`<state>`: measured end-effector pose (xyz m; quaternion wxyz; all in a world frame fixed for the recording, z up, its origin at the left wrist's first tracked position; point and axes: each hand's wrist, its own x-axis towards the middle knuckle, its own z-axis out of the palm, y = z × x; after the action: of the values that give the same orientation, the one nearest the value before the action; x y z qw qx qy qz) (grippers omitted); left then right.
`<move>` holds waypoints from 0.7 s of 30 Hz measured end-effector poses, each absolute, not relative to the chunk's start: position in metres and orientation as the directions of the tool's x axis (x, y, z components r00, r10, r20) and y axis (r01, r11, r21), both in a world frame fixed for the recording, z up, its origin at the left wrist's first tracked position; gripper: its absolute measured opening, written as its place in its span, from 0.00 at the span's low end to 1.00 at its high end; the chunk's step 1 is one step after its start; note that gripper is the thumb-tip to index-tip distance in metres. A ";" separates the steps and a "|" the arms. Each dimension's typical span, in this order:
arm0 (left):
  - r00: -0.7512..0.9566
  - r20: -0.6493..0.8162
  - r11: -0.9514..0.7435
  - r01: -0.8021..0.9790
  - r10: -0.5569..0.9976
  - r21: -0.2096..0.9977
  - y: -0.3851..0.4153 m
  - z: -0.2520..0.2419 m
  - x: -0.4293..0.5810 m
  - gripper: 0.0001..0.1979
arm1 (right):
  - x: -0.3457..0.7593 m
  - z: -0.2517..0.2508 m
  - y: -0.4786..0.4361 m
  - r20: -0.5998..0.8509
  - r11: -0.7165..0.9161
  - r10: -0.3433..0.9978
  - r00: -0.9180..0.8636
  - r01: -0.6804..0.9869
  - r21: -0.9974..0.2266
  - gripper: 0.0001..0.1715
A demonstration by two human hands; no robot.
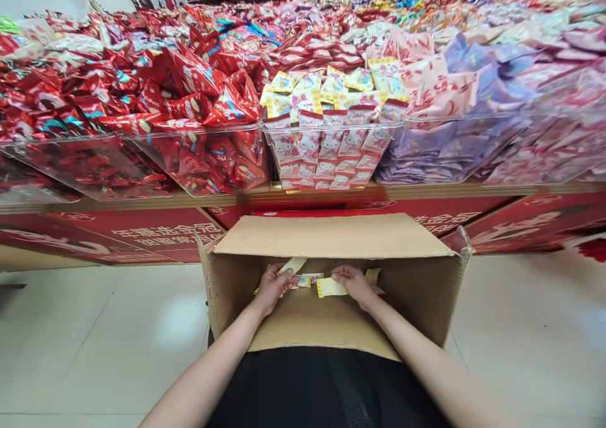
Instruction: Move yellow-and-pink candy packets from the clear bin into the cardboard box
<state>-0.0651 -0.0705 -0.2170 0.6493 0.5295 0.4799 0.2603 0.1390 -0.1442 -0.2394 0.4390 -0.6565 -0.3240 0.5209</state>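
Both of my hands reach down into an open cardboard box [326, 327] in front of my body. My left hand [274, 287] is closed on small yellow-and-white wrapped candies [294, 265], one of them sticking up past the fingers. In my right hand [354, 284] a single pale yellow candy packet [330, 287] is pinched at its end. Between the hands, a few more wrapped candies [316, 278] show deeper in the box. Another yellow packet [373, 276] lies by the right wrist. The box's far flap hides part of the inside.
Beyond the box runs a display shelf with clear bins. The middle bin [331, 156] holds pink and yellow cat-character packets. Red-wrapped candies [189, 100] fill bins at left, purple packets [426, 153] at right. Pale floor tiles [132, 339] lie on both sides.
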 end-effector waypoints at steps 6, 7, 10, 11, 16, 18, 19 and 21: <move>0.560 -0.201 0.153 0.132 0.804 0.979 -0.083 -0.208 -0.051 0.08 | 0.125 -0.207 -0.144 -0.435 -0.401 0.895 0.101 -0.248 -0.882 0.21; 0.579 -0.182 0.132 0.128 0.795 0.983 -0.085 -0.205 -0.050 0.08 | 0.123 -0.204 -0.145 -0.459 -0.423 0.887 0.055 -0.305 -0.853 0.20; 0.625 -0.160 0.117 0.109 0.764 0.987 -0.090 -0.200 -0.050 0.18 | 0.122 -0.203 -0.146 -0.482 -0.438 0.875 0.051 -0.344 -0.831 0.17; 0.642 -0.185 0.152 0.107 0.744 0.982 -0.091 -0.200 -0.050 0.23 | 0.123 -0.204 -0.146 -0.477 -0.429 0.876 0.074 -0.333 -0.840 0.17; 0.623 -0.414 0.387 0.187 0.663 0.903 -0.095 -0.205 -0.051 0.21 | 0.120 -0.211 -0.149 -0.401 -0.377 0.911 0.099 -0.195 -0.905 0.17; 0.602 -0.383 0.354 0.173 0.700 0.919 -0.094 -0.206 -0.053 0.19 | 0.116 -0.212 -0.152 -0.373 -0.365 0.925 0.070 -0.104 -0.925 0.12; 0.600 -0.361 0.335 0.160 0.714 0.929 -0.093 -0.206 -0.055 0.20 | 0.115 -0.212 -0.152 -0.358 -0.356 0.932 0.055 -0.046 -0.933 0.10; 0.660 -0.358 0.347 0.155 0.660 0.925 -0.088 -0.204 -0.059 0.21 | 0.116 -0.208 -0.150 -0.313 -0.316 0.949 0.044 0.120 -0.941 0.07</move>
<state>-0.0589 -0.0875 -0.2042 0.7302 0.5447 0.3743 0.1730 0.1164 -0.1503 -0.2076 0.3873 -0.6099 -0.4383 0.5347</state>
